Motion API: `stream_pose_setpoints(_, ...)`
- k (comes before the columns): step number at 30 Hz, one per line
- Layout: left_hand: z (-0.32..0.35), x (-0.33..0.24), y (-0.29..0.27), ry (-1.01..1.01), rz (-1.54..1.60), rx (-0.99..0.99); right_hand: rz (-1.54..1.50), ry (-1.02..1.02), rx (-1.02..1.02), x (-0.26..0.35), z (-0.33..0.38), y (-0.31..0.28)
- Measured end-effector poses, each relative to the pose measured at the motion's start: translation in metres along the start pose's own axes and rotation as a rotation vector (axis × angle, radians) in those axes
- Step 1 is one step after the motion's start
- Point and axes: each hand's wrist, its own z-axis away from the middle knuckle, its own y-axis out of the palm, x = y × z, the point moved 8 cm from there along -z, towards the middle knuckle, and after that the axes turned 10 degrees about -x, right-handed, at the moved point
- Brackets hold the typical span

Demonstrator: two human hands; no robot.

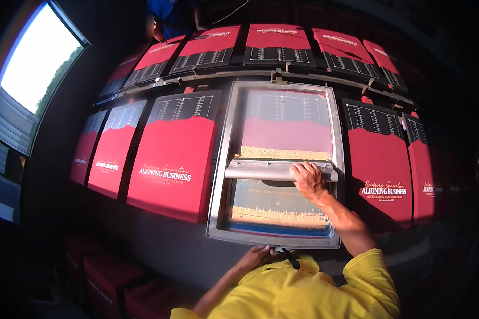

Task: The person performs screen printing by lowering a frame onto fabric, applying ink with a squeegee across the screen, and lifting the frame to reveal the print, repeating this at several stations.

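A screen-printing frame [223, 159] with a pale metal border lies over one of the boards in the near row. Across its mesh runs a long grey squeegee [255, 170], and my right hand [307, 179] is closed over the right part of it. Light, cream-coloured ink [277, 217] forms a thick band on the lower mesh, with another streak just above the squeegee. Through the mesh a red-and-black panel shows faintly. My left hand [256, 256] is at my waist, just below the frame's near edge, its fingers curled together; what they hold is not clear.
Red-and-black printed panels [170, 154] lie on boards on both sides, with a second row [279, 40] beyond a metal rail [218, 75]. A person in blue [171, 16] stands at the far side. Dark red boxes [112, 271] sit low at left, below a bright window [40, 64].
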Motion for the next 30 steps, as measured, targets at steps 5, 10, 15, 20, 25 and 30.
stream_pose_setpoints(5, 0.005, -0.007, 0.002, -0.080, 0.042, 0.030, -0.057, -0.007, -0.053, 0.004, 0.002, -0.015)
stream_pose_setpoints(10, 0.002, -0.004, 0.003, -0.128, 0.112, 0.114, -0.021, 0.061, -0.108, -0.017, -0.011, -0.013)
stream_pose_setpoints(15, -0.006, 0.011, 0.001, -0.145, 0.185, 0.181, -0.047, 0.088, 0.027, -0.016, -0.010, -0.002)
stream_pose_setpoints(20, -0.006, 0.011, 0.002, -0.183, 0.267, 0.210, -0.150, 0.231, 0.240, -0.042, -0.053, -0.004)
stream_pose_setpoints(25, -0.010, 0.009, 0.002, -0.192, 0.250, 0.249, -0.480, 0.493, 0.654, -0.071, -0.052, 0.019)
stream_pose_setpoints(30, -0.013, 0.012, 0.001, -0.191, 0.282, 0.286, -0.405, 0.457, 0.772, -0.006, -0.007, -0.017)
